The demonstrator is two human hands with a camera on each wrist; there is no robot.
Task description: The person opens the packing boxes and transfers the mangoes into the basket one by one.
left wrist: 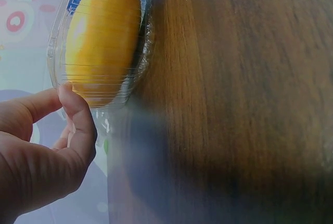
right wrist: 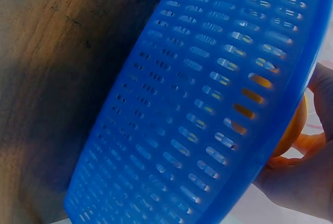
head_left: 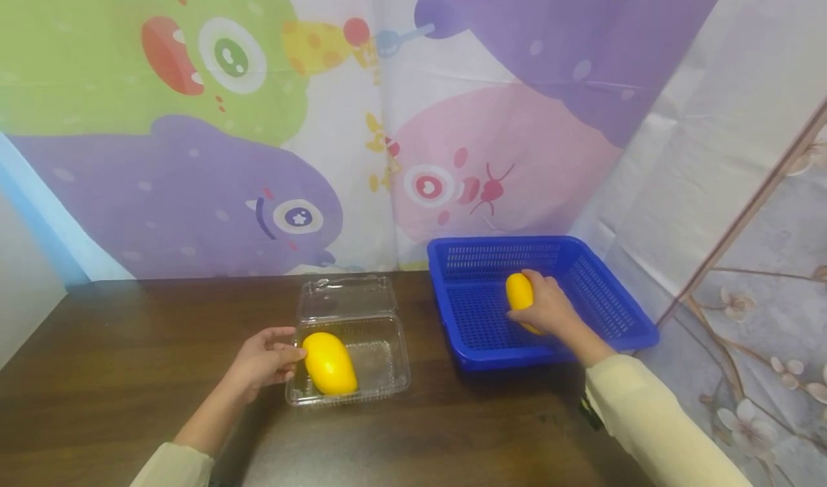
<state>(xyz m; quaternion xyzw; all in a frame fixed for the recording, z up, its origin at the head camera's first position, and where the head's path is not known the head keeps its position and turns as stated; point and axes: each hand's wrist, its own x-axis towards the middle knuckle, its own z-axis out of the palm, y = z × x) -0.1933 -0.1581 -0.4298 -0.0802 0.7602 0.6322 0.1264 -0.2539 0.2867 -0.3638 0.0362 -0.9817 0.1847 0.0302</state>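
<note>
A yellow mango lies in the left part of a clear plastic clamshell box, whose lid is folded back. My left hand pinches the box's left rim between thumb and fingers, as the left wrist view shows with the mango behind the ribbed wall. Over the blue basket, my right hand grips a second yellow mango between thumb and fingers. In the right wrist view the basket's slotted wall hides most of that mango.
Everything stands on a dark brown wooden table. A cartoon-printed cloth hangs behind the table, and a flower-patterned sheet borders it at the right. The basket stands right of the box, with a strip of table between them.
</note>
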